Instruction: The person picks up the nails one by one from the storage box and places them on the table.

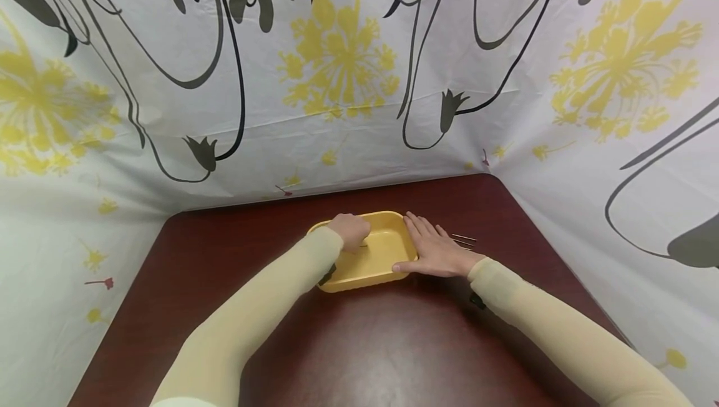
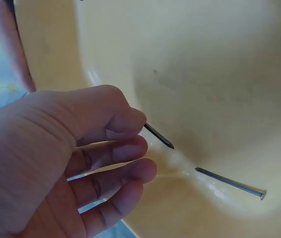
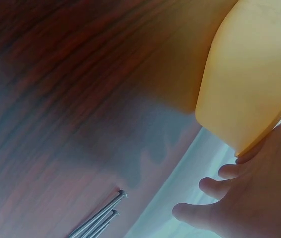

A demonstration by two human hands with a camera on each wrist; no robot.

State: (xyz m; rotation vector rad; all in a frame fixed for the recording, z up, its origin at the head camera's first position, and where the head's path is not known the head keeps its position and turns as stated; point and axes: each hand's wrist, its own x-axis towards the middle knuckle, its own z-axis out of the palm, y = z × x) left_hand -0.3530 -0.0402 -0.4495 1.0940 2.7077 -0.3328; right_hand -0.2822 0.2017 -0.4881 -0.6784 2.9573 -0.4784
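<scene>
A yellow plastic tray [image 1: 390,251] stands on the dark table. Inside its left part, my left hand [image 1: 351,232] pinches a nail [image 2: 159,136] between thumb and index finger, the pointed end sticking out; the other fingers are loosely bent. A second nail [image 2: 230,183] lies in the tray near the wall, its tip close to the held one. On the tray's right rim rests my right hand [image 1: 435,252], fingers spread and straight, thumb reaching over the near corner. Several nails [image 3: 98,215] lie on the table just right of that hand.
The dark reddish-brown table [image 1: 359,344] extends around the tray. White cloth [image 1: 359,151] printed with yellow and grey flowers hangs behind the table and along both sides.
</scene>
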